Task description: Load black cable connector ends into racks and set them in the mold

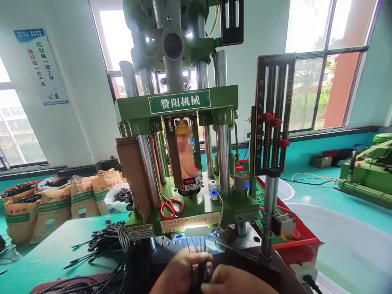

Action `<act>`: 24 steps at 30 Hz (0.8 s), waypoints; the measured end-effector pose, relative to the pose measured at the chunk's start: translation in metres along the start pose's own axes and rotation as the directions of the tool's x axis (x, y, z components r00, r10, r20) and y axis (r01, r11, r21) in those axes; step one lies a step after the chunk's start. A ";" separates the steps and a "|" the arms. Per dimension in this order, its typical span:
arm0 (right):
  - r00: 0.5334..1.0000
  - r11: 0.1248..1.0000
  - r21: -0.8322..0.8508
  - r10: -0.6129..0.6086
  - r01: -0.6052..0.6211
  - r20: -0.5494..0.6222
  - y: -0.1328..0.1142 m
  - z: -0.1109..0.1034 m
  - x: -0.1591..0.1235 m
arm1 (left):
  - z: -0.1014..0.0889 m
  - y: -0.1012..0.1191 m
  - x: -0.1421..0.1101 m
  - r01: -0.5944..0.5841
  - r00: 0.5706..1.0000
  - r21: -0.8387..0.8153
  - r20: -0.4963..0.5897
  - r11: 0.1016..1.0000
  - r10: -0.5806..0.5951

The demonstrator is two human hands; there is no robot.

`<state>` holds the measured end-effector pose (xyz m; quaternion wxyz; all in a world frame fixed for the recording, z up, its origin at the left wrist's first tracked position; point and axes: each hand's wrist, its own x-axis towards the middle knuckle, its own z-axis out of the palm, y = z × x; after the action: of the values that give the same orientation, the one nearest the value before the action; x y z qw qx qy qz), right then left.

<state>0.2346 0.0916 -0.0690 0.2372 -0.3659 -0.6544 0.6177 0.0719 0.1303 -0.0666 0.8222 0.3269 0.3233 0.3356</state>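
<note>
Low in the view, my left hand (181,267) is closed around several thin black cables (201,272), with the thumb lying across them. Their thin ends fan upward toward the lit base of a green press machine (196,206). Just to the right, my right hand (234,281) has curled fingers beside the lower part of the same cables. What its fingertips grip is hidden. A bright lamp (197,231) shines right above the cables. On the machine's green ledge lie red-handled scissors (171,208), near a small blue-and-white roll (213,195).
A thick bundle of black cables (107,241) lies on the green table (58,253) to the left. Sacks (58,204) stand behind it. At right are a scaled post (274,116), a red-edged tray (295,243), a white tub (346,245) and a socket (303,270).
</note>
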 end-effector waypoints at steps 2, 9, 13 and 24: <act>0.993 0.995 0.088 0.051 -0.042 -0.106 -0.001 -0.005 0.001 | 0.000 -0.001 -0.001 -0.017 0.999 0.012 0.041 1.000 0.016; 0.911 0.999 -0.041 0.004 -0.023 -0.413 0.021 -0.017 0.021 | -0.001 -0.004 -0.002 -0.053 0.991 0.044 0.122 0.998 0.047; 0.896 0.988 -0.148 -0.033 -0.036 -0.442 0.031 -0.016 0.026 | -0.006 -0.008 -0.002 -0.066 0.993 0.038 0.101 0.997 0.062; 0.864 0.930 -0.363 -0.132 -0.063 -0.487 0.027 -0.011 0.020 | -0.013 -0.016 0.008 -0.090 0.996 -0.003 0.013 0.996 0.090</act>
<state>0.2356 0.1135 -0.0974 0.3379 -0.5398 -0.6800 0.3632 0.0720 0.1313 -0.0888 0.8087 0.3424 0.3024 0.3705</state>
